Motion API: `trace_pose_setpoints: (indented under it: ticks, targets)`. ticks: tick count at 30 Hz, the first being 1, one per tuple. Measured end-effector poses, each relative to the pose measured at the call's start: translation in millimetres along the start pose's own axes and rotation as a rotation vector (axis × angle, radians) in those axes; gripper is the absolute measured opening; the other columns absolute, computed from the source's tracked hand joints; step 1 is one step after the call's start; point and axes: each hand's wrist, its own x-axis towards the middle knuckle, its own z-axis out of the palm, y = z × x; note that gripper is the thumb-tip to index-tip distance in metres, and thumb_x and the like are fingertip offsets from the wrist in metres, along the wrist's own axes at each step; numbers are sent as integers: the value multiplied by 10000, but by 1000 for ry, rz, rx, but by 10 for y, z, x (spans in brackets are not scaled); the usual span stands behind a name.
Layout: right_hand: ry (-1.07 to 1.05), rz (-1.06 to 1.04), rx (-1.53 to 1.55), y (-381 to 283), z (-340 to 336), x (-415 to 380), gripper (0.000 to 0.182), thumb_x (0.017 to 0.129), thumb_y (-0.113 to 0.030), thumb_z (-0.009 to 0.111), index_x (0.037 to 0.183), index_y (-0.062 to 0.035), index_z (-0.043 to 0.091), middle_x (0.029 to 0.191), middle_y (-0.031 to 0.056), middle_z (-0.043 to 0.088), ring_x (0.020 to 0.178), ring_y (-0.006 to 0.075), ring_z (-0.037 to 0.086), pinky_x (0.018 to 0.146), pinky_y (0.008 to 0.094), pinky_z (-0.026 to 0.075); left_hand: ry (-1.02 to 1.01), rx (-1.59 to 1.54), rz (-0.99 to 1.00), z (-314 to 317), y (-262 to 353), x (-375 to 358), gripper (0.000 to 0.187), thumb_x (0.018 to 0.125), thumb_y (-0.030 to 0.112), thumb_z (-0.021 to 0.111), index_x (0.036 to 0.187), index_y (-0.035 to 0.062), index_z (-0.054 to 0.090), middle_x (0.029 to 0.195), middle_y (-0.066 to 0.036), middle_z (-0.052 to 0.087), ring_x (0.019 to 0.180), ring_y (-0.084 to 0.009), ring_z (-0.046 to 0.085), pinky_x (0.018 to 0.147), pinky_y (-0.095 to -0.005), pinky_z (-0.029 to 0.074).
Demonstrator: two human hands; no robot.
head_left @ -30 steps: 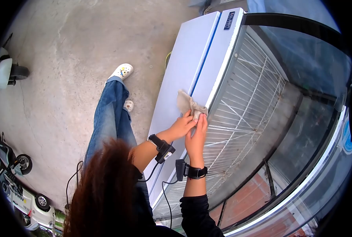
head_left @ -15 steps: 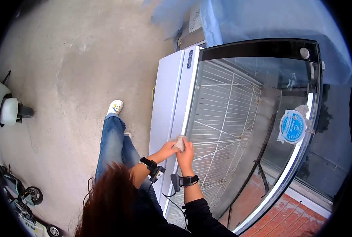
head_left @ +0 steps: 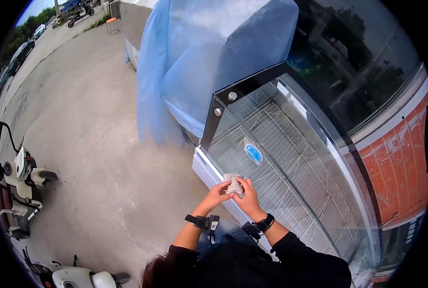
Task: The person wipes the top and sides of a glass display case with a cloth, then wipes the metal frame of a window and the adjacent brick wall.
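A crumpled pale grey-beige cloth (head_left: 233, 184) is bunched between my two hands, beside the white front edge of a glass display cabinet (head_left: 213, 163). My left hand (head_left: 218, 193) closes on the cloth from the left. From the right, my right hand (head_left: 246, 194) grips it with bent fingers. Behind the cabinet's glass lies a white wire rack (head_left: 290, 144). On the glass, past my hands, sits a round blue sticker (head_left: 253, 153) with a torn whitish edge.
Blue plastic sheeting (head_left: 194, 57) drapes over a large object behind the cabinet. A red brick wall (head_left: 396, 168) and dark window (head_left: 348, 62) stand to the right. Scooters (head_left: 24, 177) are parked at left on the concrete floor (head_left: 94, 144). An orange-topped stool (head_left: 111, 21) stands farther back.
My view has swung up and left, bringing the sheeting, street and scooters further into sight. Both hands still hold the cloth, now more spread and raised off the cabinet's edge.
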Motion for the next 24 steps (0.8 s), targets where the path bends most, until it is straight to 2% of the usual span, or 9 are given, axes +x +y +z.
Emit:
trace_pose_setpoints:
  ticks: [3,4,7,9,13,15,16,21,24]
  targets:
    - [25,121,278,-80,-48,86,348,673,-29,572,1014,-9,511,840,108,501,752,233,535,665,273,431,-62,20,62,-126,144,45,552,703,1,596,1211,-19,382,1115,-106,493,987,-174,491,824,-293,408]
    - [94,121,423,-120,-9,109,305,692,-3,537,997,2,527,844,85,542,762,167,547,674,244,431,-29,54,64,-135,203,29,575,675,-29,587,1213,-14,382,1133,-115,484,1045,-191,462,858,-322,386]
    - [59,277,697,-294,26,183,320,715,-5,526,1034,1,513,931,72,553,832,126,533,710,236,430,84,128,132,-184,324,-55,612,638,-51,600,1210,-9,387,1149,-123,476,1101,-207,425,899,-344,357]
    - [62,276,767,-498,-13,288,329,726,-11,523,1054,0,503,983,67,545,865,114,520,732,234,426,112,204,153,-261,477,-71,636,610,-72,596,1208,-12,388,1153,-127,476,1091,-220,444,909,-344,355]
    - [47,153,741,-846,-110,535,351,718,-12,546,1067,-27,504,954,67,527,846,128,514,728,244,426,63,425,225,-660,862,38,610,575,-103,553,1167,-5,440,1092,-125,524,1018,-217,504,895,-316,366]
    - [64,32,596,-915,-169,733,366,702,-7,573,1061,-40,511,913,69,515,775,151,507,689,243,423,-18,699,296,-721,1297,217,578,562,-114,532,1124,11,483,1065,-119,541,985,-204,517,864,-286,376]
    - [143,-19,612,-963,-175,863,359,688,-4,592,1038,-45,520,883,63,506,715,155,486,633,239,409,-51,758,323,-636,1586,289,538,571,-114,520,1092,23,507,1017,-107,555,926,-189,531,807,-258,392]
    - [281,-83,460,-912,-14,1465,314,691,-9,602,994,-39,527,853,53,497,661,132,491,565,243,400,-121,949,384,-878,2277,668,465,584,-111,524,1031,17,543,926,-107,565,844,-184,534,732,-248,409]
    - [378,-236,371,-1052,117,1787,331,661,11,627,975,-46,539,842,67,496,658,179,509,534,265,418,-100,1011,388,-1096,2549,742,393,607,-115,516,978,7,560,930,-121,561,816,-214,550,722,-266,425]
